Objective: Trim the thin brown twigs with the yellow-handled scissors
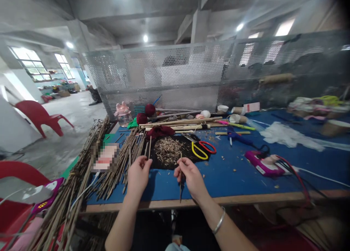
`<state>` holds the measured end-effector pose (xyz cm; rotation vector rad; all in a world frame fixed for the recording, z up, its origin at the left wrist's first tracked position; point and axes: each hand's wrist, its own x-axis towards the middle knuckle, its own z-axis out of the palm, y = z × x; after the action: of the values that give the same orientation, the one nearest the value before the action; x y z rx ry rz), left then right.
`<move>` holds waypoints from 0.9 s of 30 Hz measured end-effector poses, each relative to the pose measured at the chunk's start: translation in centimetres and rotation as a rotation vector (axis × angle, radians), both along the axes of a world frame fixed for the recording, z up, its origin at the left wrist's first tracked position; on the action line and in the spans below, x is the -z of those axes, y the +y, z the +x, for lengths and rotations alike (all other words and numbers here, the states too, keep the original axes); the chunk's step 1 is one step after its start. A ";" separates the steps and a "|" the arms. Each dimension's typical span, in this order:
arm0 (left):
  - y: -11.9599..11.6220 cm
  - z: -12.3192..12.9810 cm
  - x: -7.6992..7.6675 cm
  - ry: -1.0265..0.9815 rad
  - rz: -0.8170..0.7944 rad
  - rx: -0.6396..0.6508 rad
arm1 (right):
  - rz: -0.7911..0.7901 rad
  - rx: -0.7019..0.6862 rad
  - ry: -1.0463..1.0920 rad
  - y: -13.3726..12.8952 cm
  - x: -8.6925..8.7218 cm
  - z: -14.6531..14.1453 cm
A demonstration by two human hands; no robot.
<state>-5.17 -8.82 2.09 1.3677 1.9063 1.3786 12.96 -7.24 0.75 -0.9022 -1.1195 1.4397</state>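
Observation:
My left hand [139, 173] is closed, thumb and fingers pinched on a thin pale stick [150, 146] that points away from me. In my right hand [190, 176], the fingers close around a thin brown twig [180, 189], whose lower end hangs toward the table's front edge. Between and beyond the hands, a heap of short cut twig pieces [168, 150] lies on a black cloth [158, 165]. Scissors [201, 150] with one yellow and one red handle rest at the cloth's right side. Many long twigs [117, 172] are spread left of my left hand.
A tall twig bundle [79, 167] leans along the table's left side. On the blue tabletop [218, 185] are a purple power strip [264, 164], a blue glue gun [240, 138], white netting [287, 136] and dark red yarn balls [150, 109]. A perforated metal screen [191, 76] stands behind.

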 end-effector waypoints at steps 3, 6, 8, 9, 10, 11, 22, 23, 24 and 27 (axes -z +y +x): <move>0.2 -0.9 -0.7 0.038 0.206 -0.178 | 0.017 -0.009 -0.034 -0.2 0.1 0.2; -1.0 0.2 -1.0 -0.110 0.239 -0.099 | 0.115 0.004 -0.119 -0.6 -0.3 0.5; -2.1 1.6 -1.1 -0.247 0.181 0.039 | 0.158 0.056 -0.169 -0.7 -0.8 0.8; -2.6 2.3 -1.2 -0.313 0.173 0.099 | 0.151 0.085 -0.166 -0.7 -1.0 0.9; -2.9 3.1 -1.3 -0.365 0.170 0.142 | 0.127 0.107 -0.139 -0.6 -1.2 1.0; -3.0 3.7 -1.4 -0.374 0.157 0.181 | 0.092 0.113 -0.096 -0.4 -1.3 1.0; 1.8 6.5 -2.1 -0.393 -0.184 0.636 | 0.085 -0.065 -0.173 3.9 -2.4 1.1; 2.6 6.4 -2.5 -0.429 -0.223 0.660 | 0.158 -0.092 -0.295 5.0 -2.8 1.5; 3.5 6.2 -2.9 -0.456 -0.261 0.690 | 0.243 -0.118 -0.417 6.4 -3.2 2.2; 6.6 5.2 -3.8 -0.562 -0.206 0.573 | 0.394 0.022 -0.883 10.9 -3.9 5.1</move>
<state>0.02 -2.19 5.89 1.1397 1.1362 1.0848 18.07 3.61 4.63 -1.2853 -1.9414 0.7233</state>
